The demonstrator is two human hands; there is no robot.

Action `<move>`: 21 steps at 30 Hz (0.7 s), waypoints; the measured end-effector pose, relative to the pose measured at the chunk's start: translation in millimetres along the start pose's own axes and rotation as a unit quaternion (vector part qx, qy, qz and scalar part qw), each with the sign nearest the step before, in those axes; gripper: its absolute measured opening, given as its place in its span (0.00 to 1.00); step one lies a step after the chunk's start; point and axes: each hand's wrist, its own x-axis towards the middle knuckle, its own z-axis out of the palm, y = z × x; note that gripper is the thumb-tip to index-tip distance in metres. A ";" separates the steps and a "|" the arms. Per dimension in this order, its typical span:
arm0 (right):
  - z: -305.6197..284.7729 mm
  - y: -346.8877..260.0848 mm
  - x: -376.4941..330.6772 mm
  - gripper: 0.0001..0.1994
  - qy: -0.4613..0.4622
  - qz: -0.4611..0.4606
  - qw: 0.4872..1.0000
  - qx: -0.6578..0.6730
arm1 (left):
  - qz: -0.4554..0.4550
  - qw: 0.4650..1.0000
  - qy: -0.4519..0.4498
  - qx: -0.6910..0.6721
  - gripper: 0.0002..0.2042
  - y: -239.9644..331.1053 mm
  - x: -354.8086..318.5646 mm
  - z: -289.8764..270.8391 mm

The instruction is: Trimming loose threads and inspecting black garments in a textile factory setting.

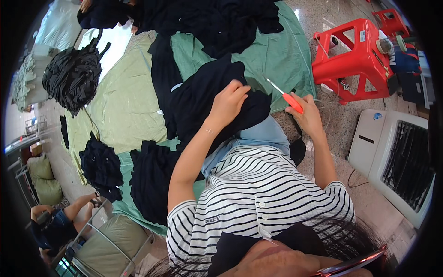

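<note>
My left hand (228,102) grips a fold of a black garment (203,97) that lies across my lap and onto the green sheet (281,55). My right hand (307,115) holds small thread snips with an orange handle (291,101); their metal tip points up and left toward the garment's edge, a little apart from the cloth. Both forearms come out of a black-and-white striped shirt at the lower middle.
Piles of black garments lie at the top (217,18), at the left (71,76) and beside my left elbow (150,177). A red plastic stool (357,57) with tape rolls stands at the right, a white fan unit (397,157) below it. Another person (60,217) sits at the lower left.
</note>
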 end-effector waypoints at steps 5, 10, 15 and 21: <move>-21.2 -21.9 -20.8 0.23 -0.049 0.036 0.998 0.023 | -0.010 0.967 -0.213 0.137 0.05 -16.1 38.2 8.3; -22.3 -35.9 -30.7 0.20 -0.015 -0.040 0.999 0.028 | -0.015 0.977 -0.184 0.108 0.04 -21.1 30.7 4.2; -13.4 -41.7 -22.7 0.21 -0.066 -0.018 0.997 0.017 | -0.074 0.988 -0.138 0.012 0.04 -24.8 22.9 2.3; -1.8 -40.5 -14.5 0.23 -0.081 -0.008 0.996 0.033 | -0.056 0.990 -0.126 0.035 0.07 -28.7 17.1 2.5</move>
